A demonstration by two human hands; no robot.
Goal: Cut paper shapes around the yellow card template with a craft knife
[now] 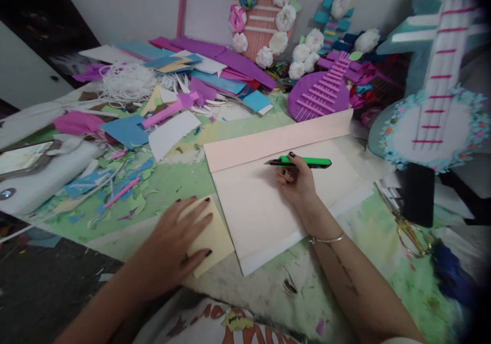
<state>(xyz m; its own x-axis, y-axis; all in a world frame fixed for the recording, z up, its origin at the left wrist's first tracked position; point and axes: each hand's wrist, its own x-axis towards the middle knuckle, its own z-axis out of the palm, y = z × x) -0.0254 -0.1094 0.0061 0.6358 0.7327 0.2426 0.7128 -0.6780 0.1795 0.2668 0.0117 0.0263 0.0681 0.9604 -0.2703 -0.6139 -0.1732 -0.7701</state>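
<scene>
My right hand [297, 183] is closed around a green utility knife [316, 163], its blade pointing left. The knife is held over a large white sheet [264, 211], and whether it touches the sheet I cannot tell. Along the sheet's far edge runs a pale pink strip [276, 142]. My left hand [180, 236] lies flat with fingers spread on a pale yellow piece of paper [217, 231], just left of the white sheet. Part of the yellow paper is hidden beneath that hand.
Paper scraps [130, 185] and tangled white string [128, 80] cover the table's left. Gold-handled scissors [412, 236] and a black phone [419, 195] lie at right. Paper instrument models, one purple [320, 95] and one white and teal [433, 113], stand behind. Coloured sheets [226, 62] are piled at the back.
</scene>
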